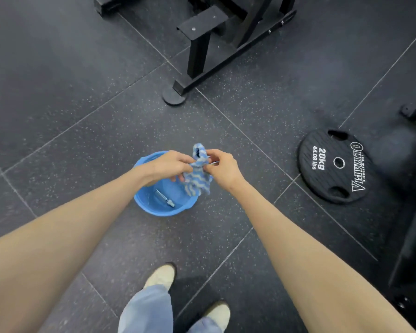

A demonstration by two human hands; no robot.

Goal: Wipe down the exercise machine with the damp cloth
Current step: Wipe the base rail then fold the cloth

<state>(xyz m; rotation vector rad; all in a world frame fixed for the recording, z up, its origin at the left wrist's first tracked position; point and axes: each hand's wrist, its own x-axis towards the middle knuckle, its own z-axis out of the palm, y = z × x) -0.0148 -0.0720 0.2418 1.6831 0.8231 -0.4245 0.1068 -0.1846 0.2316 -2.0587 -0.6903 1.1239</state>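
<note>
A blue-and-white wavy-striped cloth (197, 179) hangs between both hands above a blue plastic basin (144, 203) on the floor. My left hand (168, 165) grips the cloth from the left. From the right, my right hand (222, 168) pinches its upper part. The black steel frame of the exercise machine (202, 51) stands further ahead, with a round foot (174, 97) on the floor.
A small metal tool (165, 199) lies inside the basin. A black 20 kg weight plate (335, 165) lies flat on the floor at the right, beside more dark equipment (411, 236). My feet (161, 277) stand on dark speckled rubber tiles.
</note>
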